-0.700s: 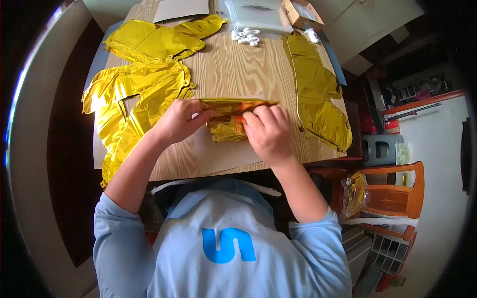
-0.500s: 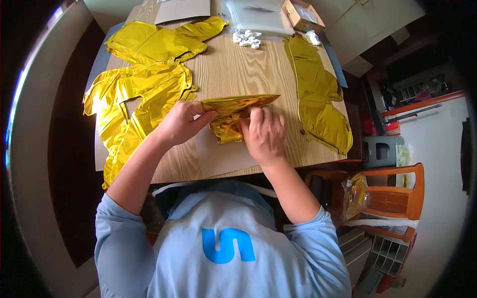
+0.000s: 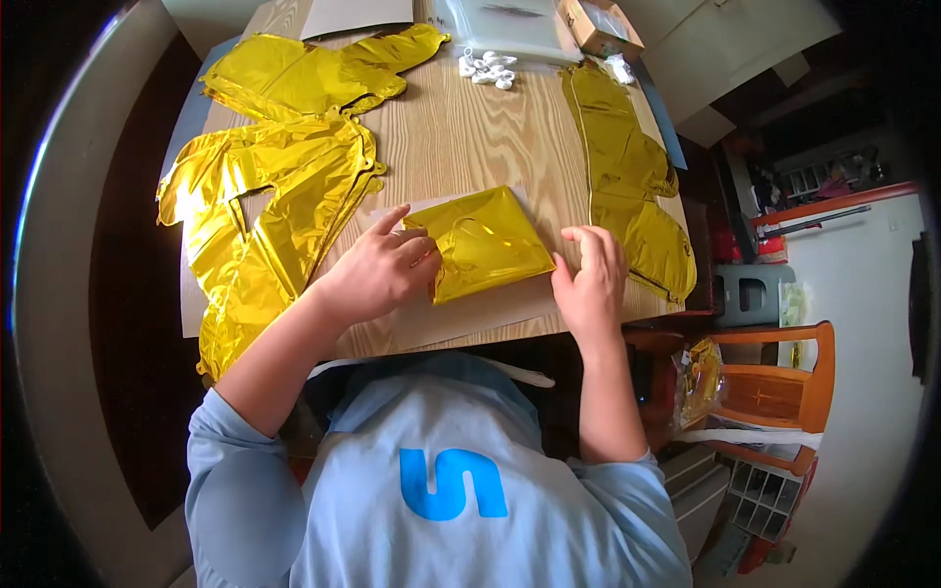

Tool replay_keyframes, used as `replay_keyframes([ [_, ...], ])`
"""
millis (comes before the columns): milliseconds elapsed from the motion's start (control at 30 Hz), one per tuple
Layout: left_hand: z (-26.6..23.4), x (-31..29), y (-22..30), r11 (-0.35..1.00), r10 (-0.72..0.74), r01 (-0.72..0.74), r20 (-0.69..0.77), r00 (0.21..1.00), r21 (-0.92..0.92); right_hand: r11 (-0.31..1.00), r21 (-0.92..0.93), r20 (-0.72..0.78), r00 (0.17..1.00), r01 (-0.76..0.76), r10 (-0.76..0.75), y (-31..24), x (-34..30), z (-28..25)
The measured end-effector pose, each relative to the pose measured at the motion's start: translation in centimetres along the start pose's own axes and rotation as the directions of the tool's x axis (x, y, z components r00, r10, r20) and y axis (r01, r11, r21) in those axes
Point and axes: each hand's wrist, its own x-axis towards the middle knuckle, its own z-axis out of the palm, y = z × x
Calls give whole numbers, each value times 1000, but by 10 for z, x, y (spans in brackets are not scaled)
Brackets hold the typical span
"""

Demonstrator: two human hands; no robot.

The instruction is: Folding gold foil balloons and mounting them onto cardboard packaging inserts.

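Note:
A folded sheet of shiny gold foil, apparently a flat foil balloon (image 3: 490,245), lies on a pale board (image 3: 490,314) in front of me. My left hand (image 3: 387,267) rests at the foil's left edge, one finger stretched away and the others loosely bent over that edge. At the opposite side, my right hand (image 3: 593,284) is open, its thumb by the right corner and its fingers raised. Neither hand grips the foil.
Unfolded gold foil balloons (image 3: 284,186) spread along the table's left side, and another gold foil piece (image 3: 627,167) lies at the right. White small items (image 3: 487,69), clear plastic sheets (image 3: 510,29) and a cardboard box (image 3: 600,27) sit at the back. A wooden chair (image 3: 769,392) stands right.
The foil, earlier raised and held between both hands, now lies flat as a neat folded piece. My right hand has moved right and both hands have loosened.

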Motion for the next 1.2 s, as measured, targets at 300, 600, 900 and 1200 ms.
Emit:
replay_keyframes([
  [300, -12, -3, 5, 981, -75, 89, 88, 993, -173, 898, 428, 308, 917, 104, -253, 0, 46, -12],
  [600, 3, -14, 1, 848, -306, 228, -92, 948, -478, 948, 107, 475, 822, 299, -313, -9, 32, 46],
  [900, 9, -13, 11, 905, -337, 333, 31, 941, -265, 980, -14, 446, 879, 197, -171, -32, -7, 50],
  [1200, 12, -20, 33, 899, -438, 426, 174, 882, 105, 976, -63, 439, 884, 210, -162, -34, -7, 50],
])
